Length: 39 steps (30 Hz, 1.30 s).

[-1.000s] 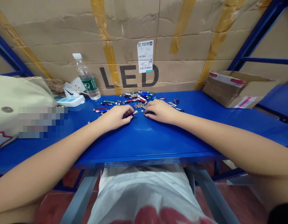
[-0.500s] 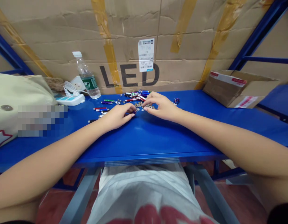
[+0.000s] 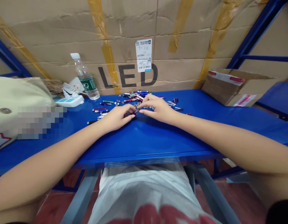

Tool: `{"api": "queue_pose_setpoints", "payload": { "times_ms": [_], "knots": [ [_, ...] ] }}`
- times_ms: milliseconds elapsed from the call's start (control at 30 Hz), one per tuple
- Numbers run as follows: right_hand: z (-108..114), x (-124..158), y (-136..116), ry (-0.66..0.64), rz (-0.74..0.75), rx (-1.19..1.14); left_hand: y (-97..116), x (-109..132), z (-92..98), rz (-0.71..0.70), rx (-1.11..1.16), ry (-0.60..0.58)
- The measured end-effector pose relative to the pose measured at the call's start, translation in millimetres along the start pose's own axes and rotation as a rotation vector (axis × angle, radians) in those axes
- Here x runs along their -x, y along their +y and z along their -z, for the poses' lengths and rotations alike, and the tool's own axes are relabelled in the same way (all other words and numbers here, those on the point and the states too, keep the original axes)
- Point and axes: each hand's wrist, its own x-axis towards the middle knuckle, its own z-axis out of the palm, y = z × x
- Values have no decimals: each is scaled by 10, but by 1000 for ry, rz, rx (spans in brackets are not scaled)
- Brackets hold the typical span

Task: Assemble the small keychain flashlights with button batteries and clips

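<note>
Both my hands rest on a blue table (image 3: 148, 140), fingertips nearly touching at the middle. My left hand (image 3: 117, 116) is curled, with a small purple metal tube, a mini flashlight (image 3: 134, 112), pinched at its fingertips. My right hand (image 3: 157, 109) is closed in a pinch right at the tube's end; what it pinches is too small to name. Just behind the hands lies a pile of small coloured flashlights (image 3: 136, 95) and a patch of small round button cells (image 3: 138, 105).
A water bottle (image 3: 85, 77) and a white power strip (image 3: 69, 99) stand at the back left, a cream bag (image 3: 15, 99) at the far left. A large carton marked LED (image 3: 134, 40) forms the back wall. A small cardboard box (image 3: 237, 87) sits at the right. Loose flashlights (image 3: 100, 109) lie left of my hands.
My right hand reached back to the button cells, then came forward to the end of the tube in my left hand. My left hand hardly moved.
</note>
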Motion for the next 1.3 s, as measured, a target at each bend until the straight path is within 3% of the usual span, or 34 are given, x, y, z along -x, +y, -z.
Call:
{"api": "queue_pose_setpoints", "payload": {
  "times_ms": [533,900,1300],
  "knots": [
    [-28,-1,29,39,82,43,-17,-1,-11,-45,-6,13],
    [110,11,129,24,233,180,-37,9,27,-132,-145,28],
    [-22,73,272,-273,-37,393,-128,-12,44,-46,-181,-20]
  ]
}}
